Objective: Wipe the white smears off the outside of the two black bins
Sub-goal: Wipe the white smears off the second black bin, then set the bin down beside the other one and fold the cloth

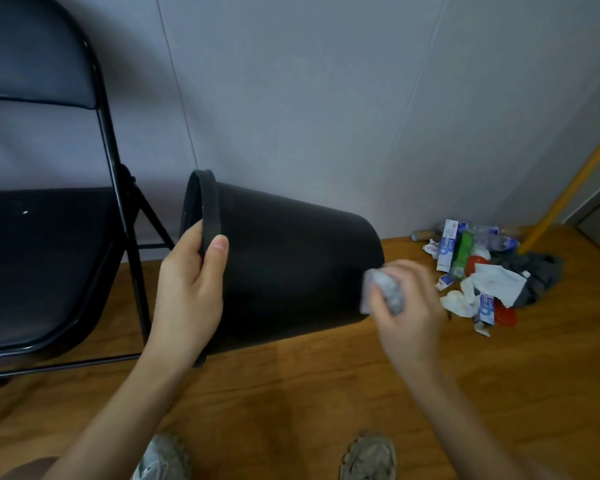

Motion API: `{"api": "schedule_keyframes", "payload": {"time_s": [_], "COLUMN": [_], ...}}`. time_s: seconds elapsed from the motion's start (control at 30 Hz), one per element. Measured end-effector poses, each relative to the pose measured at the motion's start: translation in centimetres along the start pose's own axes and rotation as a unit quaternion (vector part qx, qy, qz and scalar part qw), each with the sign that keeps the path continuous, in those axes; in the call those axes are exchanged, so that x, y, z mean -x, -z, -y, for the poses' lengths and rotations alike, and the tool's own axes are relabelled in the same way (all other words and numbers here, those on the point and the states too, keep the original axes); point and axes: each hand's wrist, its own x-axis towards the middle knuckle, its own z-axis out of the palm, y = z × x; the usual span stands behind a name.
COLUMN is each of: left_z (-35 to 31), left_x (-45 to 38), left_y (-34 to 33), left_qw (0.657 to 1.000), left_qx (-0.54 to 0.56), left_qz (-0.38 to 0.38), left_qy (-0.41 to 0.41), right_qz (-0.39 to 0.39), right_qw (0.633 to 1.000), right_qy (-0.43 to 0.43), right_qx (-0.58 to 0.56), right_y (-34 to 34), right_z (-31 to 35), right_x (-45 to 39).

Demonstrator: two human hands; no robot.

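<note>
The black bin [291, 265] lies tipped sideways beside the chair [49, 237]. The left hand [187, 292] holds its rim tight. The right hand [409, 313] squeezes a crumpled wipe [383, 289] against the bin's bottom edge.

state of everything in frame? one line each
black bin: tipped on its side, mouth toward the chair, no smears visible
left hand: grips the bin rim
right hand: blurred, holds the wipe at the bin's base end
crumpled wipe: bunched in fingers
folding chair: unfolded, seat bare
rubbish pile: scattered on floor
mop: leaning on wall
</note>
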Motion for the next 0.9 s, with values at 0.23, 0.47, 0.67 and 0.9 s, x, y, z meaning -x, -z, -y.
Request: {"api": "schedule_keyframes", "payload": {"time_s": [0.23, 0.47, 0.67, 0.9], "left_z": [0.4, 0.2, 1.5, 8.4], "left_x": [0.0, -2.2, -5.7, -9.4], "left_y": [-2.0, -1.7, -4.3, -10.8], "left_qw": [1.0, 0.999, 0.995, 0.957], "left_qx": [-0.001, -0.019, -0.078, -0.236], "left_qz": [0.001, -0.008, 0.042, 0.132], "left_qy": [-0.024, -0.036, -0.042, -0.107], "right_qz": [-0.044, 0.05, 0.047, 0.1], "right_qw": [0.978, 0.994, 0.982, 0.983], "right_qy": [0.204, -0.054, -0.174, -0.151], "right_qx": [0.007, 0.085, 0.051, 0.041], "right_y": [-3.6, -1.6, -1.2, -1.8], "right_z": [2.9, -7.3, -10.4, -10.7], "right_x": [-1.0, -1.1, -1.8, -3.8]}}
